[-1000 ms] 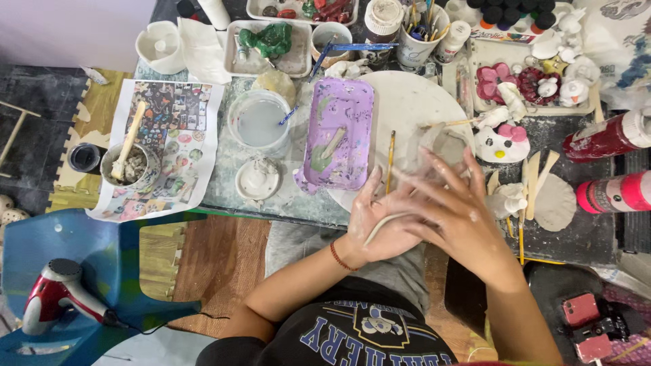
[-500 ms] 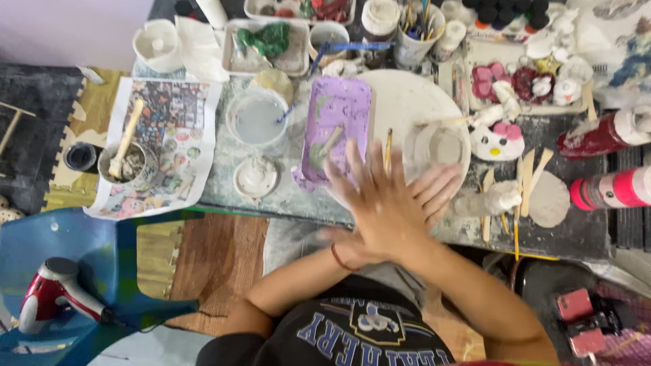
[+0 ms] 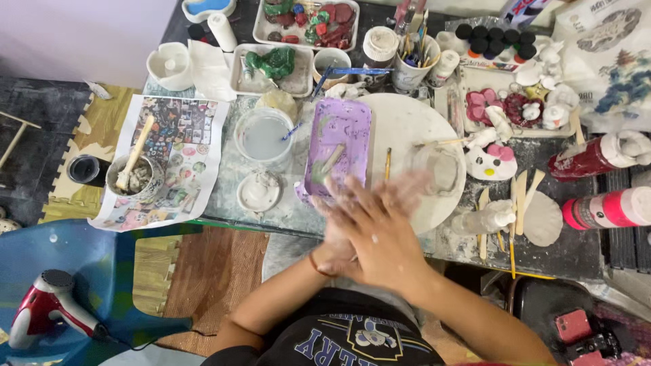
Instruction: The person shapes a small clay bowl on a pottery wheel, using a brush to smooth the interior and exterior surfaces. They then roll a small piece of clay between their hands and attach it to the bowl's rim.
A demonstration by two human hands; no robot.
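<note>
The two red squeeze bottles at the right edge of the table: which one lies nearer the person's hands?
The lower bottle, red with a paler pink band, lies nearer the hands. The upper bottle, darker red with a white cap, lies farther up the table.

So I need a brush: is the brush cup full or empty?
Full: the brush cup holds many upright brushes and tools above its rim.

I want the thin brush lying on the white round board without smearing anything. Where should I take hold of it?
Grip the yellow brush at mid-handle, coming from above with the right hand. It lies flat, pointing away from the person, just right of the purple tray, so pinch its sides.
</note>
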